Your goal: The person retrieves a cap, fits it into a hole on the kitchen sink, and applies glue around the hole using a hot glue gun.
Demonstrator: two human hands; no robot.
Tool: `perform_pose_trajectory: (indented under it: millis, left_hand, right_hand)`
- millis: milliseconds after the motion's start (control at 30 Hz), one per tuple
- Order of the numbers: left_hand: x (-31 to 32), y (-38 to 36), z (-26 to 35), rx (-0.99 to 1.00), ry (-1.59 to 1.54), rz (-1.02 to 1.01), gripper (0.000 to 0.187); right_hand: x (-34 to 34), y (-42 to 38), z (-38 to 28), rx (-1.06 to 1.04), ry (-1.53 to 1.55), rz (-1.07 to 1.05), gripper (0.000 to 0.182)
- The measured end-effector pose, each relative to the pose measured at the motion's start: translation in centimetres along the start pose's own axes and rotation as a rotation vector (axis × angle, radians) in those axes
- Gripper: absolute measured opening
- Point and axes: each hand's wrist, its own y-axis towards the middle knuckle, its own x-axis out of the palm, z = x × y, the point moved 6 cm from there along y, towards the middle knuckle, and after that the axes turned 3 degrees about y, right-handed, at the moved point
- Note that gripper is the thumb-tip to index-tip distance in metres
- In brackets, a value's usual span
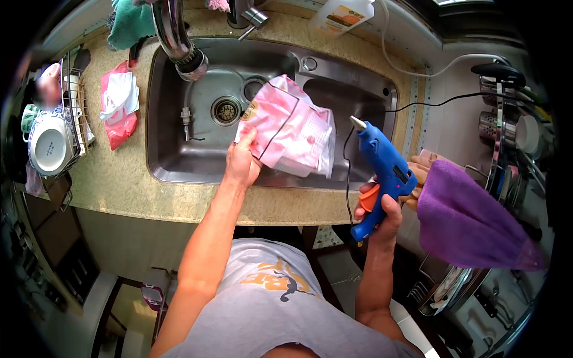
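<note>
My left hand (pixel 243 164) grips the lower left edge of a pink and white plastic package (pixel 285 122). Its wrapping is partly clear on the right side, and it is held over the sink (pixel 197 161). In my right hand (pixel 388 218) is a blue hot glue gun (pixel 382 158), fingers wrapped round its handle by the orange trigger (pixel 369 198). Its pale nozzle points up and to the left, apart from the package. A black cord hangs from the gun along its left side.
A chrome faucet (pixel 176 39) reaches over the sink's left basin. A pink packet (pixel 122 113) lies on the left counter, near a dish rack with a white bowl (pixel 51 149). A purple towel (pixel 465 215) hangs at right. A bottle (pixel 343 17) stands behind the sink.
</note>
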Motion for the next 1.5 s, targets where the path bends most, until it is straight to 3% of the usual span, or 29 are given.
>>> perform_pose_trajectory:
  millis: [167, 367, 433, 600, 700, 800, 933, 1033, 1200, 1500]
  left_hand:
    - [0.5, 0.4, -0.9, -0.062, 0.155, -0.056, 0.033]
    - [4.7, -0.6, 0.4, 0.019, 0.447, -0.210, 0.029]
    - [5.4, -1.2, 1.5, 0.219, 0.893, -0.307, 0.030]
    - [6.0, -2.7, 2.5, 0.288, 0.852, -0.187, 0.032]
    - [5.2, -2.5, 3.2, 0.254, 0.694, -0.179, 0.032]
    - [3.6, -2.3, 4.0, 0.239, 0.294, 0.011, 0.027]
    - [1.3, -1.6, 4.7, 0.261, 0.144, 0.092, 0.026]
    - [-2.1, -0.4, 2.6, 0.197, 0.155, 0.057, 0.027]
    - [0.5, -0.9, 1.1, 0.137, 0.140, 0.015, 0.028]
    - [2.3, -1.2, 3.5, 0.174, 0.107, -0.012, 0.031]
  right_hand:
    - [0.3, 1.0, -1.4, -0.038, 0.056, 0.017, 0.063]
    - [2.7, 3.0, -2.2, -0.029, -0.231, -0.001, 0.062]
    - [3.1, 3.4, -2.4, -0.079, -0.396, 0.037, 0.062]
    - [2.5, 3.6, -1.4, -0.068, -0.442, 0.035, 0.059]
    - [2.0, 3.4, -0.8, -0.052, -0.430, 0.037, 0.057]
    - [1.1, 3.2, -0.6, -0.054, -0.456, 0.079, 0.056]
    - [0.6, 3.0, -0.6, -0.036, -0.378, 0.072, 0.057]
    - [0.7, 2.9, -0.5, 0.010, -0.267, 0.043, 0.058]
    - [1.3, 3.0, 0.2, 0.067, -0.192, 0.020, 0.058]
    - [1.4, 3.3, 0.8, 0.035, -0.445, 0.045, 0.057]
